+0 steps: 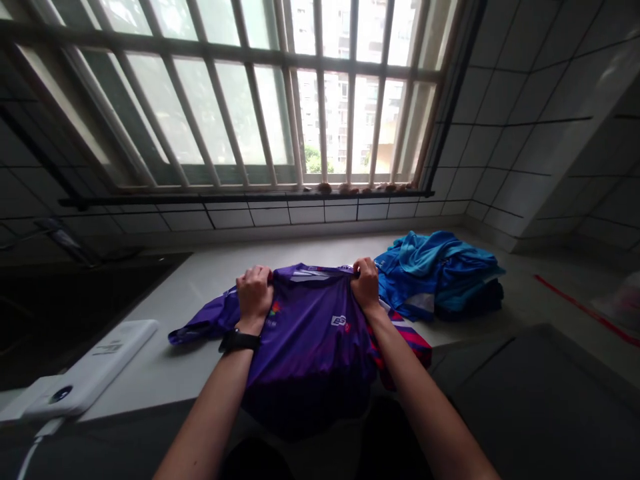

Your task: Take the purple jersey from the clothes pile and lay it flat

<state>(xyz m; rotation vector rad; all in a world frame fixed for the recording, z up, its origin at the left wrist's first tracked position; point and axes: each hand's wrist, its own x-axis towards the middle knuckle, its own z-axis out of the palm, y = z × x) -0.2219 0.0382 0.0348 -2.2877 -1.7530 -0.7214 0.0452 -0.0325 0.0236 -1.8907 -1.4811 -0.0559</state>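
A purple sports jersey lies front up on the pale counter, its lower part hanging over the near edge. My left hand, with a black watch on the wrist, is closed on the jersey's left shoulder. At the right shoulder near the collar, my right hand grips the cloth in a fist. One purple sleeve spreads out to the left, and a sleeve with red and blue stripes lies to the right.
A heap of blue clothes sits just right of the jersey. A white power bank with a cable lies at the counter's left front edge. A barred window and tiled walls stand behind. A dark sink area is on the left.
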